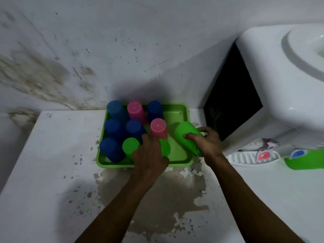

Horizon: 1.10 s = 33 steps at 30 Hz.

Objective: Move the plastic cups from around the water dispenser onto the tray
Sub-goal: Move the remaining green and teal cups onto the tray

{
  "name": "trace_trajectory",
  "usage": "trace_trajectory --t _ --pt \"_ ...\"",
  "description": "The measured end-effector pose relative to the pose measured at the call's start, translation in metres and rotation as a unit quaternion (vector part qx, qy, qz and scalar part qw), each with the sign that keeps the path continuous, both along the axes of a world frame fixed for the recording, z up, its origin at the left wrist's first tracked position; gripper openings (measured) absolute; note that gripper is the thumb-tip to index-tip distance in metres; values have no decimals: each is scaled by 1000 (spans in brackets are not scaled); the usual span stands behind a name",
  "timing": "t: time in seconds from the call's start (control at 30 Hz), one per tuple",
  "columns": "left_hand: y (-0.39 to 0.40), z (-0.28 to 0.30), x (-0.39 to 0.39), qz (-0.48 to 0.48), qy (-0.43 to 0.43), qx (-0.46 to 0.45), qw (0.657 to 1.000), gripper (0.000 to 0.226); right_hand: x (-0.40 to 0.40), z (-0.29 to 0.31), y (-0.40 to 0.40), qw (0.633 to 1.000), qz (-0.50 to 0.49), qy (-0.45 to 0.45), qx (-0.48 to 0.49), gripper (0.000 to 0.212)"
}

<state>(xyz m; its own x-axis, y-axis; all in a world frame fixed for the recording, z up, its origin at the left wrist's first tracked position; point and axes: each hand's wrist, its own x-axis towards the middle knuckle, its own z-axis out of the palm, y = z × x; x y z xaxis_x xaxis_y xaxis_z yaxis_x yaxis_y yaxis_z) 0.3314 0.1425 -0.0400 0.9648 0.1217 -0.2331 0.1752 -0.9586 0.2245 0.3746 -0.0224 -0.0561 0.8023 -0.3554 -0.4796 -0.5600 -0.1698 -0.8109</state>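
A green tray [177, 112] lies on the white counter against the wall. Several cups stand upside down in it: blue ones [114, 109] at the left and back, two pink ones [158, 128], and a green one [129, 148] at the front. My left hand [150, 155] covers another green cup [165, 148] near the tray's front; the fingers curl round it. My right hand [208, 142] grips a tilted green cup [187, 135] over the tray's right edge. The white water dispenser [273, 88] stands to the right.
The dispenser's drip tray [245, 157] and red and blue taps [298, 153] sit at the right, with a green cup [305, 160] below them. The counter [52, 163] has peeling, stained paint in front of the tray. A stained wall [87, 50] rises behind.
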Motion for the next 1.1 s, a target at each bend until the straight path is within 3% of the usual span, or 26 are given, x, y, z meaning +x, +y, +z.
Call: trace_trajectory --t 0.23,0.67,1.1 --pt "2 -27 15 8 -15 -1 1000 90 43 1 13 975 90 -41 -200 76" --pt "4 -51 22 10 -21 -17 1000 96 119 -26 56 888 285 -82 -352 67" --pt "5 -46 18 8 -22 -22 999 94 119 -36 52 904 275 -113 -307 68"
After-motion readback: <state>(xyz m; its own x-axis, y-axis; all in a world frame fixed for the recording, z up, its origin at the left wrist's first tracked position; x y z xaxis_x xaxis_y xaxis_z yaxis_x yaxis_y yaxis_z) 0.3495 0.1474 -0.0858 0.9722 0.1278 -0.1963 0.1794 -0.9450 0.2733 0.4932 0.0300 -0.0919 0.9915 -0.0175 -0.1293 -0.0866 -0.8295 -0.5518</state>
